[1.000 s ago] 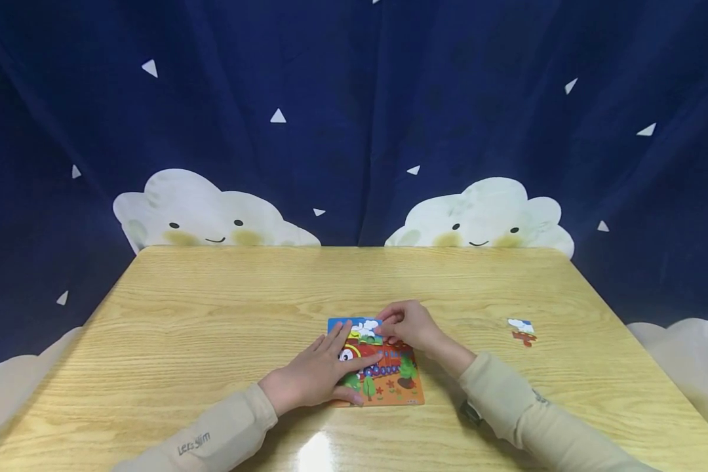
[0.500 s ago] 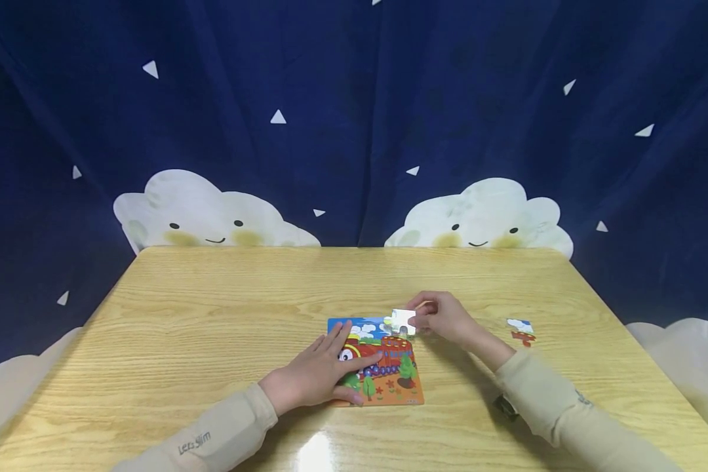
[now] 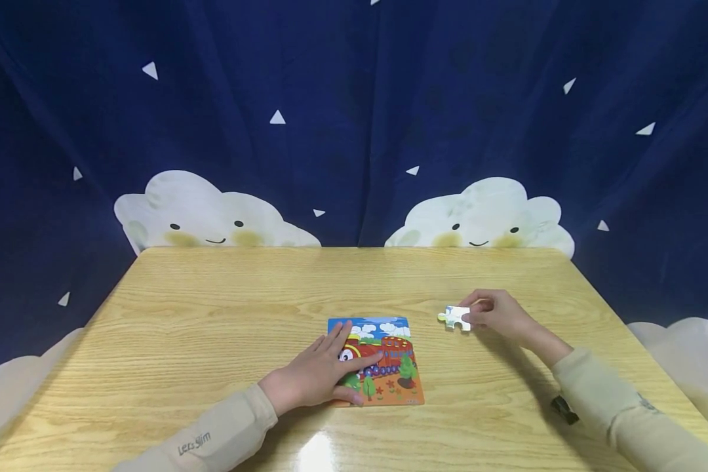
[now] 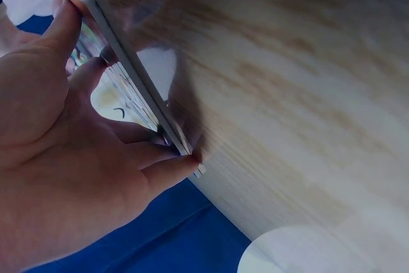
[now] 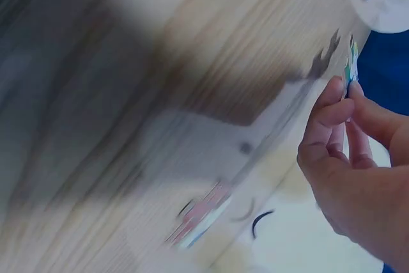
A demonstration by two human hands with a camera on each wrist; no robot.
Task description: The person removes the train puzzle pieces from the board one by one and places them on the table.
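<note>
My left hand (image 3: 313,373) lies spread over the left part of a train jigsaw puzzle (image 3: 389,387), its fingers straight on the picture. Seen edge-on in the left wrist view, the puzzle board (image 4: 128,62) is thin and my fingers rest across its face. To the right of the board, my right hand (image 3: 501,318) pinches a jigsaw piece (image 3: 455,318) between thumb and fingers. Light glares off the piece. From the right wrist, that piece (image 5: 351,62) appears edge-on, raised over the table with its shadow below. My left hand covers part of the train.
Another jigsaw piece, red and white (image 5: 201,215), lies on the table in the right wrist view; my right hand hides it in the head view. The wooden table (image 3: 242,288) ends at a dark blue curtain (image 3: 330,78) with clouds.
My right hand has lifted the jigsaw piece off the puzzle's upper right corner and carried it right. My left hand has stayed in place.
</note>
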